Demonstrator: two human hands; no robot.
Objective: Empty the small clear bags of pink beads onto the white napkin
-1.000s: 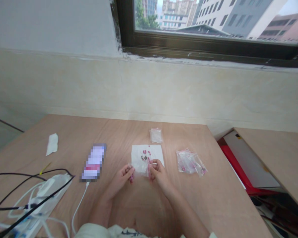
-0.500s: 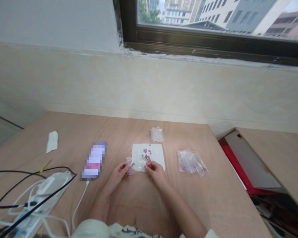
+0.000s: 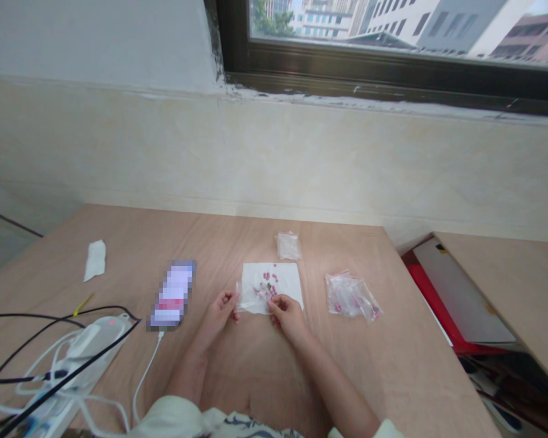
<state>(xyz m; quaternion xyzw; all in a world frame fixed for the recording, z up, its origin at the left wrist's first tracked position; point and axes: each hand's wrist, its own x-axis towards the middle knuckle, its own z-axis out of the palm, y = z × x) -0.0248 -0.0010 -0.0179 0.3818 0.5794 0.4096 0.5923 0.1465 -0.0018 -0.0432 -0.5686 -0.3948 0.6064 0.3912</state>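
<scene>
A clear plastic bag [image 3: 249, 299] is stretched between my two hands over a white sheet of paper [image 3: 295, 275]. My left hand [image 3: 221, 311] pinches its left edge between thumb and fingers. At the other side my right hand [image 3: 288, 314] is closed, with thumb and fingertips pressed together at the bag's right part; exactly where the fingers grip is too small to see. Small pink flower-like pieces [image 3: 267, 276] lie on the paper, several of them with bits of green. Pink pieces near the right fingertips may be inside the bag or beneath it.
Right of the paper lies a pile of clear bags [image 3: 351, 297] with pink bits. A small clear packet [image 3: 288, 246] sits behind the paper. To the left are a phone [image 3: 173, 295] on a white cable, a white tissue [image 3: 95, 260] and a power strip [image 3: 91, 344] with tangled cords.
The bag has swung flatter across the paper, and its pink pieces have shifted from beside my left fingers towards my right hand. Both hands have barely moved.
</scene>
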